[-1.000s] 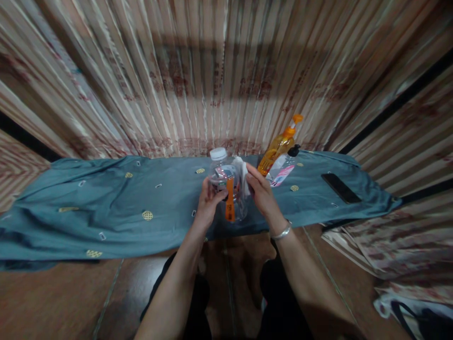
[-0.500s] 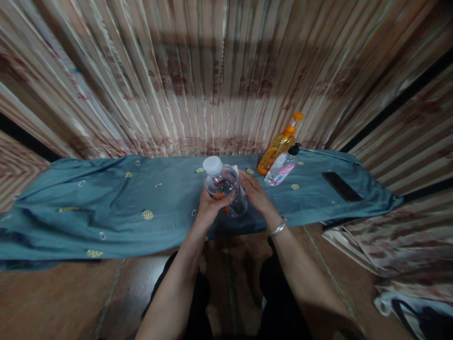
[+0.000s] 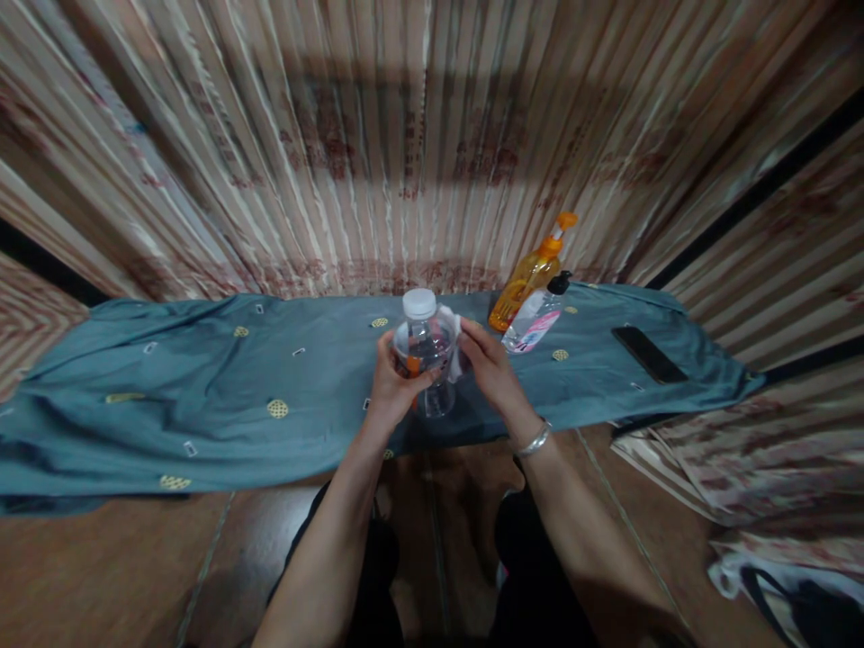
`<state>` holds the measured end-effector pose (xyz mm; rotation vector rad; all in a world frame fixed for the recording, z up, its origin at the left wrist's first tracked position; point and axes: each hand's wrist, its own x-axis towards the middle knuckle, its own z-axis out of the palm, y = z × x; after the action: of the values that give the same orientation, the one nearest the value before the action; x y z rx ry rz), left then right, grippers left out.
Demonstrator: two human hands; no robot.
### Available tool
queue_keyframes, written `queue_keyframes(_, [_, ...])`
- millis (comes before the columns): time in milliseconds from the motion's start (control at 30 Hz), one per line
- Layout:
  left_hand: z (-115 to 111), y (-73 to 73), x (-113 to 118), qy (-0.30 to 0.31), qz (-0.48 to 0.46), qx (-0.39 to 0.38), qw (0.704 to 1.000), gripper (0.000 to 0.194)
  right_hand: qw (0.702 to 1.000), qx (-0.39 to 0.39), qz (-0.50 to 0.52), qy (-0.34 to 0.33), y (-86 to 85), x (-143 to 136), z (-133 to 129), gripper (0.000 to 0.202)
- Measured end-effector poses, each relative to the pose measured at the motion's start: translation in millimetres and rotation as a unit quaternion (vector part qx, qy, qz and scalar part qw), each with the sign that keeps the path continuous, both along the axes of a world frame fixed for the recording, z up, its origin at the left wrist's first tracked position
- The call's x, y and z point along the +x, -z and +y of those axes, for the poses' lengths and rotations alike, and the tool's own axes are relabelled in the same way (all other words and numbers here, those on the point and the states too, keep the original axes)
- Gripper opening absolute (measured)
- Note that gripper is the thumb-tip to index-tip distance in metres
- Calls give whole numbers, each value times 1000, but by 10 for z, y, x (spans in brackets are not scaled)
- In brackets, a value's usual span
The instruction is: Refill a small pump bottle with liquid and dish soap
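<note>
A clear plastic bottle with a white cap stands nearly upright over the cloth-covered table in front of me. My left hand is wrapped around its left side, with the thumb across the front. A crumpled white tissue or cloth lies against the bottle's right side. My right hand, with a silver bangle at the wrist, presses that white piece to the bottle. Part of an orange label shows through the plastic near my left thumb. The right fingertips are partly hidden behind the white piece.
To the right stand an orange pump bottle and a clear bottle with a black pump. A black phone lies farther right on the teal tablecloth. Striped curtains hang behind the table; a white bag rests at lower right.
The bottle has gone from leaning to nearly upright, its cap moving slightly right. More of the white piece shows beside my right hand. Both hands still hold the same places.
</note>
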<state>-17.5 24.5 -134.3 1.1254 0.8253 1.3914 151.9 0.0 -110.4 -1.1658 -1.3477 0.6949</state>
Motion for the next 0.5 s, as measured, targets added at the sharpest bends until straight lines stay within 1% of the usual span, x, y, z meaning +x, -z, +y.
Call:
queue_keyframes(67, [-32,-24,8,27,15,11,999,85,999,48,5,7,-191,-1,-40,46])
queue_keyframes(100, [-48,-36,9,41,19,17,999,84,998,60,6,1,-268,4,-53,45])
queue_keyframes(167, [-75,-53,9,68,23,23,997,83,998,57,18,-17,-368,24,-53,43])
queue_keyframes(233, [-96,-53,7,80,27,22,996,83,998,26,49,-36,-390,52,-14,40])
queue_keyframes(333, [-110,-28,1,81,32,16,996,84,991,-43,112,-58,-298,73,87,39])
queue_keyframes(433, [-100,4,-15,86,12,11,996,86,979,-100,163,-74,-117,34,167,36])
queue_keyframes(500, [-79,23,-32,75,2,12,997,87,971,-120,187,-84,4,-10,176,33])
